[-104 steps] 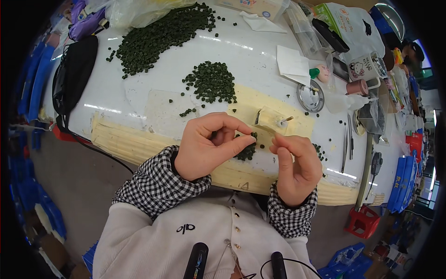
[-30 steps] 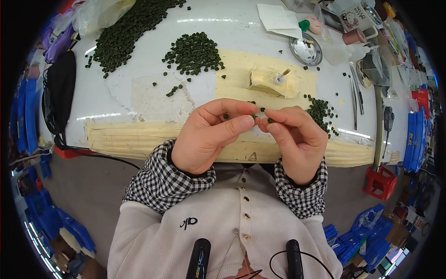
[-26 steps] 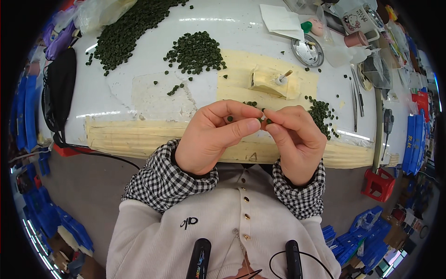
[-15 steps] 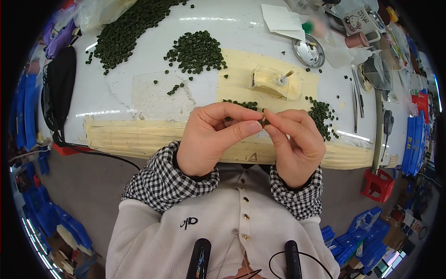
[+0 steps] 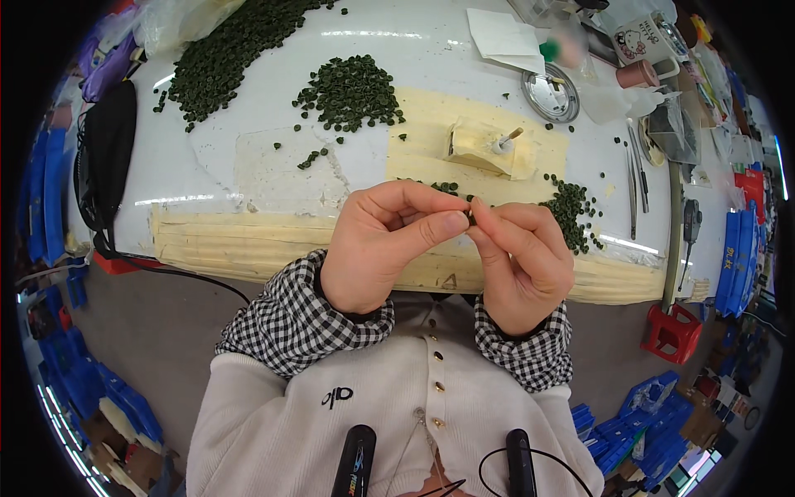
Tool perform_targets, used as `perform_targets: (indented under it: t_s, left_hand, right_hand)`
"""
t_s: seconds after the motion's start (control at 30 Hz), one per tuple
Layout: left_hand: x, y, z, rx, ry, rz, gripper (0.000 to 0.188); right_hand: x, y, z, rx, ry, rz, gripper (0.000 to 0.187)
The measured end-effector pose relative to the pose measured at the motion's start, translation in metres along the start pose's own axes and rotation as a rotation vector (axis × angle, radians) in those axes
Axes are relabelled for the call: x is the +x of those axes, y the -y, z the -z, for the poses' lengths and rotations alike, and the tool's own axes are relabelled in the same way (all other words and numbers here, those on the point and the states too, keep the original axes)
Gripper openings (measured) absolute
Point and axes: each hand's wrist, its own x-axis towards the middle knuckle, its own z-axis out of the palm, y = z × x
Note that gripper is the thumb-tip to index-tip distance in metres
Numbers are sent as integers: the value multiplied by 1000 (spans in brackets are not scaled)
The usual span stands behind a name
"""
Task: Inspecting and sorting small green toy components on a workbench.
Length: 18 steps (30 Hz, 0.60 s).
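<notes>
My left hand (image 5: 385, 244) and my right hand (image 5: 530, 265) meet fingertip to fingertip above the table's padded near edge. Pinched between both thumbs and forefingers is a small dark green piece (image 5: 471, 218), mostly covered by the fingers. Just behind the fingers lies a small group of similar green pieces (image 5: 445, 187), partly hidden by my left hand. To the right of my right hand is another loose pile of these pieces (image 5: 570, 211). A tape-wrapped block (image 5: 489, 149) with a short upright peg stands beyond my hands.
Two larger piles of green pieces lie further back: a middle pile (image 5: 349, 93) and a far-left pile (image 5: 219, 70). At the right are tweezers (image 5: 638, 178), a round metal dish (image 5: 550, 95) and a squeeze bottle (image 5: 617, 101). A black bag (image 5: 108, 157) lies at the left edge.
My right hand has shifted slightly left, closer to my left fingertips. The small piece stays pinched between both hands. The table items have not moved.
</notes>
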Motion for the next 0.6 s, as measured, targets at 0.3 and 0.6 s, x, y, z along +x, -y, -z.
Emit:
perform_targets:
  t_s: [0.3,0.6]
  left_hand:
    - [3,1,-6,-99,-60,-79,14]
    - [8,-5,3,283,-41,-308,15]
  right_hand:
    - [-1,2,-7,181,31,-108,32]
    - [-2,-4,-5,124,77,-44,31]
